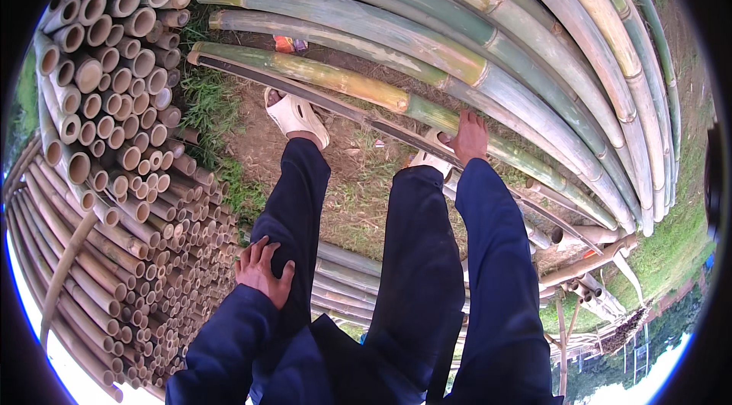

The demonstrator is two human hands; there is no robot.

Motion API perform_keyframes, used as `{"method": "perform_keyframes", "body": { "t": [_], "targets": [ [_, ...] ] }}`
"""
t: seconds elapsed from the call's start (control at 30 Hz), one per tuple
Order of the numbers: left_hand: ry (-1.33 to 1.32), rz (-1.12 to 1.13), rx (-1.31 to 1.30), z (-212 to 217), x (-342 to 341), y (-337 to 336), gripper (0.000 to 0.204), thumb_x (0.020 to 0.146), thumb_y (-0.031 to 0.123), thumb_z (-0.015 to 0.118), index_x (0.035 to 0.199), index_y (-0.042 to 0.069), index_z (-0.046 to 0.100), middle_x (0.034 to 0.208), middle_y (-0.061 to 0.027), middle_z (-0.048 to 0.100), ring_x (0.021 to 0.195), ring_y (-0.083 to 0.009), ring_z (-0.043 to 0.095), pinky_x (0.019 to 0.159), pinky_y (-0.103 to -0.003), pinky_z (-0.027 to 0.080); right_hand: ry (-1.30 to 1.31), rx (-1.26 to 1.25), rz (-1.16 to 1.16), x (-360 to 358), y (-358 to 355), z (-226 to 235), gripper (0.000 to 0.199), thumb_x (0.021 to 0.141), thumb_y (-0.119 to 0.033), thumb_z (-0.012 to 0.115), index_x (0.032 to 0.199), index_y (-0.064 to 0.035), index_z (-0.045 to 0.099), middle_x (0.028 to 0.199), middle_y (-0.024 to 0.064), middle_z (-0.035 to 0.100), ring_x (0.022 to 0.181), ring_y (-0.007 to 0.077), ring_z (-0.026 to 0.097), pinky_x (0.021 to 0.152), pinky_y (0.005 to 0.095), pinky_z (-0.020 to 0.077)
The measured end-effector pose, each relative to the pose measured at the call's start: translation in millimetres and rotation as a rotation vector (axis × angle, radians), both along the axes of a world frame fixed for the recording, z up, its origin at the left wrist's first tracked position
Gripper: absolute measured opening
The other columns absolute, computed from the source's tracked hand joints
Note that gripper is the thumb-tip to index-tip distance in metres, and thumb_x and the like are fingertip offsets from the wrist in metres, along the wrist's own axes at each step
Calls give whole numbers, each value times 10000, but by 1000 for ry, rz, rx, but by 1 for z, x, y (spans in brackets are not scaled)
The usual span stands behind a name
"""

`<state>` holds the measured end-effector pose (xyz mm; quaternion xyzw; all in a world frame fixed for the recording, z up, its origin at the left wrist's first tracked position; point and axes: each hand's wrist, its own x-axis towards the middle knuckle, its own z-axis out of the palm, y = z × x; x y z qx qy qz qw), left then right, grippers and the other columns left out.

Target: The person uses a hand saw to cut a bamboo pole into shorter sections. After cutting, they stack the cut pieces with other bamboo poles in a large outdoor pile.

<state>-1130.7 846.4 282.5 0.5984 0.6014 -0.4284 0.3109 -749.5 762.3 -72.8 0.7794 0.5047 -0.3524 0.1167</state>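
Note:
My left hand (264,271) lies on my left leg near the knee, its fingers spread and nothing in them. Away to the right, my right hand (467,139) grips the nearest green-yellow bamboo pole (343,78), fingers over its top and thumb on the near side. A long dark narrow strip (335,104) runs along that pole's near edge; whether it is the pole's split face or a separate bar, I cannot tell. Just beyond lies another thick bamboo pole (366,46), apart from my hand.
Several more long bamboo poles (450,39) lie side by side at the far right. A tall stack of cut bamboo (114,100) stands on the left, ends facing me. My cream clog (296,117) is on the dirt ground. A wooden rail (587,261) is at lower right.

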Motion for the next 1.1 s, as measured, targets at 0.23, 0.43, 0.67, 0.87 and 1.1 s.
{"method": "perform_keyframes", "body": {
  "t": [0.23,0.43,0.67,0.87,1.1],
  "targets": [
    [0,33,0,2,-1,-2,559,866,414,673,1336,124,583,1471,-112,487,1384,-354,399,1140,-538,303,-72,148,71,35,22,64,576,656,-152,829,1143,-65,536,1083,133,547,1080,349,557,915,464,493],
    [8,22,-17,-1,-11,2,627,904,517,571,1392,124,546,1501,-108,461,1406,-355,373,1153,-543,272,23,202,29,78,39,147,686,577,-112,871,1191,-53,571,1102,154,551,1056,380,545,929,460,487],
    [-41,120,-31,13,-24,17,653,911,517,557,1415,103,525,1497,-118,449,1402,-362,375,1150,-570,258,15,173,89,87,56,257,653,543,-167,895,1104,-46,584,1069,145,559,1036,360,554,880,463,502],
    [-85,124,-88,15,-36,29,656,928,517,527,1419,83,511,1490,-131,444,1399,-364,378,1144,-571,263,173,256,270,-8,146,323,652,580,-261,877,1109,-18,582,1056,159,584,1008,362,590,849,473,510],
    [-133,184,-123,17,-71,39,679,941,517,502,1463,85,455,1522,-126,417,1412,-371,367,1171,-524,265,306,433,263,-223,313,316,609,615,-208,830,1122,23,584,1093,185,607,1058,383,598,859,470,509]
  ]
}}
